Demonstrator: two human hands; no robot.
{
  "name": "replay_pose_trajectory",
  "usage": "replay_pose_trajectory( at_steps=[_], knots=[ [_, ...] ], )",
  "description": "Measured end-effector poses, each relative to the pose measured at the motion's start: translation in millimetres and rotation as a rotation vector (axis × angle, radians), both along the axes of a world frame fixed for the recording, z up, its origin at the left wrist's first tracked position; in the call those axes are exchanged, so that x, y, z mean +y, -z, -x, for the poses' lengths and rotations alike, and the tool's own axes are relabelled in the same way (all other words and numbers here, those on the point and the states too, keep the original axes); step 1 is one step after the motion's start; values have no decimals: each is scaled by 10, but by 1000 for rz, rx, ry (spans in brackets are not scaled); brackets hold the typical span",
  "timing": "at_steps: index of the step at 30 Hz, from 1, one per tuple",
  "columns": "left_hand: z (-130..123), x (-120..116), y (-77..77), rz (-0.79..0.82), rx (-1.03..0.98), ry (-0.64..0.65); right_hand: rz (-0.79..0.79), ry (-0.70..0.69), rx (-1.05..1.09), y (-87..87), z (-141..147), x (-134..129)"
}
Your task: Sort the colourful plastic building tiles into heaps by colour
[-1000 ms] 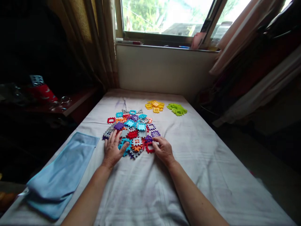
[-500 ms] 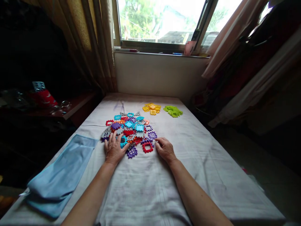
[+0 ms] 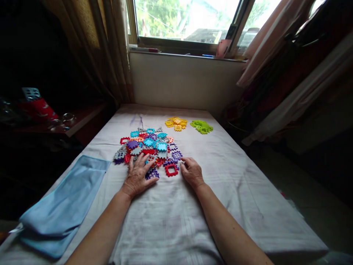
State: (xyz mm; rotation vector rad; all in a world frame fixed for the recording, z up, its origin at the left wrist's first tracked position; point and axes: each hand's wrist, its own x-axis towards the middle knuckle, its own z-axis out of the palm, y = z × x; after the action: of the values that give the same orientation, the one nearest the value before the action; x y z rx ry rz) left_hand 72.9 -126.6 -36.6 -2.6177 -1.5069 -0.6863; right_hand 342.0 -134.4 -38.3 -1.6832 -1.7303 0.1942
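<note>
A mixed pile of toothed plastic building tiles [image 3: 149, 142] in purple, blue, red, grey and orange lies on the cloth-covered table. My left hand [image 3: 138, 174] rests open on the pile's near edge, fingers spread. Under its thumb and fingers a purple window tile [image 3: 152, 173] is partly covered. My right hand [image 3: 192, 172] is at the pile's right side, fingers loosely bent, thumb and index apart with nothing visible between them. Its index fingertip is by a purple lattice tile [image 3: 177, 155]. Close to its thumb lies a red square frame tile [image 3: 171, 170].
Behind the pile lie a yellow tile heap [image 3: 176, 123] and a green tile heap [image 3: 202, 126]. A light blue cloth bag [image 3: 63, 206] covers the table's left side. Left of the table, a dark red side table [image 3: 82, 117] holds glasses. A window sill [image 3: 179, 55] runs behind.
My left hand has shifted slightly right and now covers part of the purple window tile. The right hand's thumb and index have parted a little. The view has tilted slightly.
</note>
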Motion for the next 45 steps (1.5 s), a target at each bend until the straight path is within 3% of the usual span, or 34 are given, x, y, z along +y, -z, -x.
replay_pose_trajectory(
  at_steps=[8, 17, 26, 45],
  knots=[
    [14, 14, -14, -30, -81, -57, 224, -24, -131, -167, 93, 162],
    [80, 41, -44, -8, -211, -134, 78, -71, -47, -30, 37, 144],
    [104, 75, -40, -84, -325, -200, 183, -86, -93, -108, 73, 158],
    [130, 155, 48, -59, -272, -181, 79, -129, -219, -55, 98, 154]
  ],
)
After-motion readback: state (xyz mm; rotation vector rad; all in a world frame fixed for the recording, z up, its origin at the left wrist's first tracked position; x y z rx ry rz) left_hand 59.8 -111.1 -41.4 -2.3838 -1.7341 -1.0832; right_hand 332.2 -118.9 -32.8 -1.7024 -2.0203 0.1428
